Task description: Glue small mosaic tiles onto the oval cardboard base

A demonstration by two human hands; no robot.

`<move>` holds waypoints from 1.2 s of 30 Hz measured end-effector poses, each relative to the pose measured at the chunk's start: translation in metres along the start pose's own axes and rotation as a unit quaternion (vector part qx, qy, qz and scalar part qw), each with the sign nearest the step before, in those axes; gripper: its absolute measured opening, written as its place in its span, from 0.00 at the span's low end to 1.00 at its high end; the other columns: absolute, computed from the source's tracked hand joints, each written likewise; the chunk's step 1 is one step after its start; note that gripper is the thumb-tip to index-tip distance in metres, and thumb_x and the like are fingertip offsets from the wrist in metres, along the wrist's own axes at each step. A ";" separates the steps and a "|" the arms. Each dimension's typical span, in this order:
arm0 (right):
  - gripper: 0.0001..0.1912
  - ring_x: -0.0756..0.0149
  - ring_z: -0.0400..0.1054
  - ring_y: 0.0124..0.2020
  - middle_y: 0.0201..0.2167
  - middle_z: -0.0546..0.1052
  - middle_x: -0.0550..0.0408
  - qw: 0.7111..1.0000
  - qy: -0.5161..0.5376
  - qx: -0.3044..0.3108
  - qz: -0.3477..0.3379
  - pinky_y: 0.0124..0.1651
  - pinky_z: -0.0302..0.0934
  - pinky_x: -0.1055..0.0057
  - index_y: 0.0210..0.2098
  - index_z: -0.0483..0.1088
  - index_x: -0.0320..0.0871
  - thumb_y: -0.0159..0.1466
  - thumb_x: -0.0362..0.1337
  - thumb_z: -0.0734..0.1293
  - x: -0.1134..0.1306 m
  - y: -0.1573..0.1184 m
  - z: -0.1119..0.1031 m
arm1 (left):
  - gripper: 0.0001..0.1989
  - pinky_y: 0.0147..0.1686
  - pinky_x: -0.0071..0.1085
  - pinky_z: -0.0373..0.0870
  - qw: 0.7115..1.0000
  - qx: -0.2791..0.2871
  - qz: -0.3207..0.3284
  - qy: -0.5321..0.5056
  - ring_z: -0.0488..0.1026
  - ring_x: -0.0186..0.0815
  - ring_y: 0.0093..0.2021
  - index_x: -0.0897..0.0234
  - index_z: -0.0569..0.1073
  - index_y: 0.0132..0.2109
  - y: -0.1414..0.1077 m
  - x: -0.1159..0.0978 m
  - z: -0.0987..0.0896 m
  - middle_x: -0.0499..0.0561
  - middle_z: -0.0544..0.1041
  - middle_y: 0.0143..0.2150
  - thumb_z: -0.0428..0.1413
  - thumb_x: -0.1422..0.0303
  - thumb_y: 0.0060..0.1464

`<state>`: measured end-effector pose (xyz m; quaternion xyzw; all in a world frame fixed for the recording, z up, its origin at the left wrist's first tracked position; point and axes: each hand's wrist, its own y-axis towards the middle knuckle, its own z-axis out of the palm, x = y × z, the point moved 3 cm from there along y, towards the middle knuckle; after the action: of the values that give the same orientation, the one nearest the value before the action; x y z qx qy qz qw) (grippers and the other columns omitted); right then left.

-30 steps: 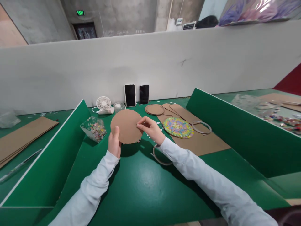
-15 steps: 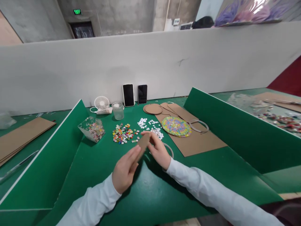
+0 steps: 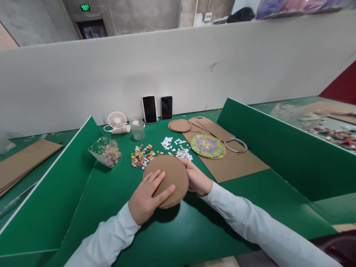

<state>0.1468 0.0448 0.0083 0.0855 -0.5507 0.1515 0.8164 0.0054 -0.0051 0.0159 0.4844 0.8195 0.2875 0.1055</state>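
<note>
A round cardboard disc (image 3: 175, 174) is tilted above the green table, its flat brown face toward me. My left hand (image 3: 147, 196) lies across the lower left of that face, with fingers and thumb spread apart. At the disc's right edge, my right hand (image 3: 198, 177) grips it, and some of its fingers are hidden behind the cardboard. Just beyond the disc lie a pile of coloured mosaic tiles (image 3: 141, 155) and scattered white tiles (image 3: 183, 154). A grey ring under the right hand is mostly covered.
At right, a tile-covered round mosaic (image 3: 208, 146) and a ring (image 3: 236, 145) rest on a cardboard sheet (image 3: 233, 170). Cardboard discs (image 3: 180, 125) are behind. At left stand a clear tile container (image 3: 107, 152), a cup (image 3: 137, 129) and a fan (image 3: 117, 121). Green dividers (image 3: 267, 148) flank the table.
The disc has turned from nearly edge-on to showing its broad face. My left hand's fingers have moved from its edge onto that face; my right hand has shifted slightly right.
</note>
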 end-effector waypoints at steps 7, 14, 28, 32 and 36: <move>0.12 0.70 0.64 0.28 0.27 0.72 0.57 0.995 -0.083 0.007 -0.051 0.32 0.58 0.72 0.30 0.69 0.42 0.45 0.37 0.65 0.005 0.001 -0.004 | 0.18 0.45 0.43 0.60 1.000 0.003 0.010 -0.011 0.53 0.44 0.54 0.64 0.62 0.48 -0.001 0.001 0.001 0.62 0.59 0.51 0.40 0.80 0.50; 0.14 0.67 0.63 0.32 0.31 0.72 0.55 0.987 -0.153 0.016 -0.052 0.33 0.58 0.72 0.32 0.69 0.42 0.46 0.40 0.65 0.012 0.001 -0.009 | 0.19 0.46 0.44 0.59 1.000 0.003 0.001 -0.018 0.52 0.44 0.54 0.63 0.61 0.48 -0.003 0.002 0.002 0.62 0.56 0.53 0.40 0.80 0.50; 0.12 0.69 0.64 0.31 0.29 0.72 0.58 0.986 -0.147 0.058 -0.051 0.36 0.57 0.72 0.32 0.69 0.42 0.47 0.39 0.65 0.011 0.006 -0.014 | 0.18 0.46 0.43 0.58 1.000 0.004 0.004 -0.010 0.53 0.43 0.54 0.60 0.63 0.47 -0.004 0.005 0.000 0.60 0.60 0.52 0.40 0.79 0.51; 0.13 0.67 0.64 0.33 0.31 0.72 0.57 0.980 -0.174 0.077 -0.062 0.38 0.57 0.69 0.32 0.69 0.43 0.48 0.42 0.64 0.013 0.006 -0.014 | 0.18 0.46 0.41 0.59 1.000 -0.015 0.013 0.016 0.55 0.42 0.53 0.59 0.63 0.46 -0.002 0.006 -0.006 0.59 0.61 0.51 0.41 0.79 0.51; 0.12 0.66 0.63 0.34 0.30 0.72 0.57 0.973 -0.205 0.081 -0.065 0.39 0.57 0.68 0.32 0.69 0.43 0.51 0.41 0.61 0.016 0.005 -0.014 | 0.17 0.45 0.40 0.60 0.999 -0.040 0.012 0.034 0.55 0.41 0.53 0.58 0.64 0.45 -0.001 0.006 -0.011 0.57 0.62 0.52 0.43 0.78 0.51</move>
<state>0.1632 0.0563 0.0174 0.2161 -0.6854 0.1218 0.6847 -0.0032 -0.0039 0.0248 0.4798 0.8043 0.3377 0.0938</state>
